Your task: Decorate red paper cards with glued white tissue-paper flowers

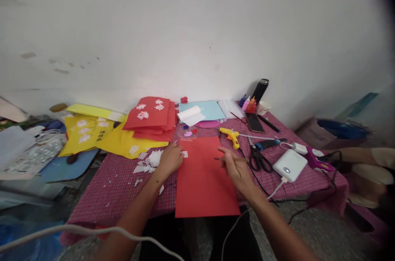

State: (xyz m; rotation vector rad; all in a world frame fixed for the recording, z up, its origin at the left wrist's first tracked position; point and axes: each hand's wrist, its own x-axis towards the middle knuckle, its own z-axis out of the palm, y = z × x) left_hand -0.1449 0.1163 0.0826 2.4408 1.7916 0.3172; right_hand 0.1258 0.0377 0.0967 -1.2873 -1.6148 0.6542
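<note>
Red rectangular paper (205, 191), slim dark-tipped stick (219, 158) pinched in right hand (237, 171), left hand (170, 159) by white squarish scrap (185, 154), grip unclear

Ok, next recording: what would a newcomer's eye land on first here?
Probably the large red sheet, front and centre, with the left hand at its upper left and the right hand holding a slim pointed tool above its right side. Next, the yellow glue gun beyond the right hand, and the pale flowers on the red stack at back left.
</note>
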